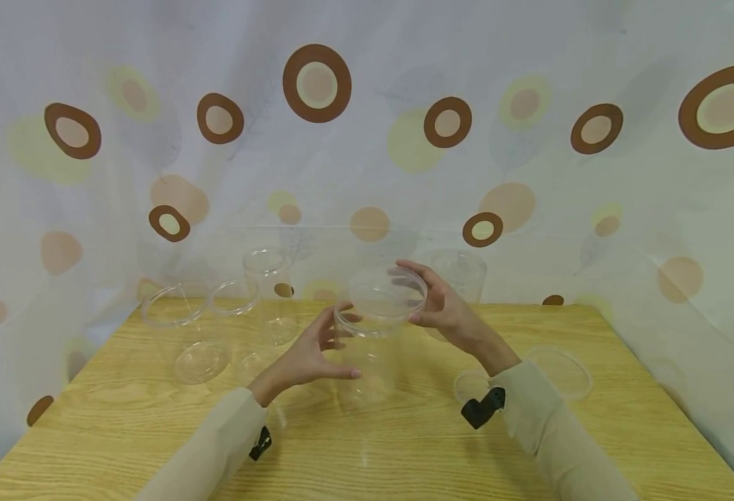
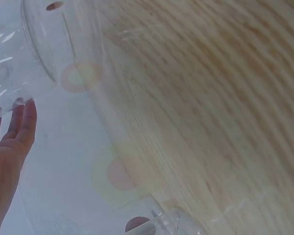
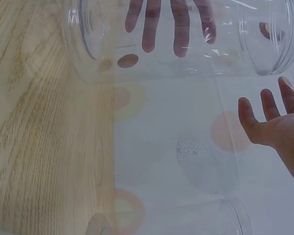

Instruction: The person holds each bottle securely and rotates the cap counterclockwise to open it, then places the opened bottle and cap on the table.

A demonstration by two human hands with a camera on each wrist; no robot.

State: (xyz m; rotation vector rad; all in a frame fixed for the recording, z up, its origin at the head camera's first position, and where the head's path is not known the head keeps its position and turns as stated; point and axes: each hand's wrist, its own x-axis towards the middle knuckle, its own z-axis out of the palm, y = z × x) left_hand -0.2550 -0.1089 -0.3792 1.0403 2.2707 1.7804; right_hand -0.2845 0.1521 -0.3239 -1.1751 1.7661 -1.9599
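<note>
A clear, wide-mouthed plastic jar [image 1: 371, 372] stands upright in the middle of the head view. My left hand [image 1: 304, 356] holds its left side, thumb in front and fingers spread around the back. Through the clear wall in the right wrist view, those left fingers [image 3: 180, 29] show. At the jar's top, my right hand [image 1: 448, 313] grips a clear round lid [image 1: 384, 291] by its right edge, thumb near and fingers far. The lid overlaps the mouth in the head view. Lid and rim are both transparent, so I cannot tell whether the lid is seated.
Left of the hands are a wide clear jar [image 1: 175, 341], a smaller one [image 1: 235, 306] and a tall narrow one [image 1: 266, 292]. Another jar [image 1: 467, 275] stands behind my right hand. Two clear lids [image 1: 465, 387] [image 1: 561, 372] lie by my right forearm on the wooden table [image 1: 367, 466].
</note>
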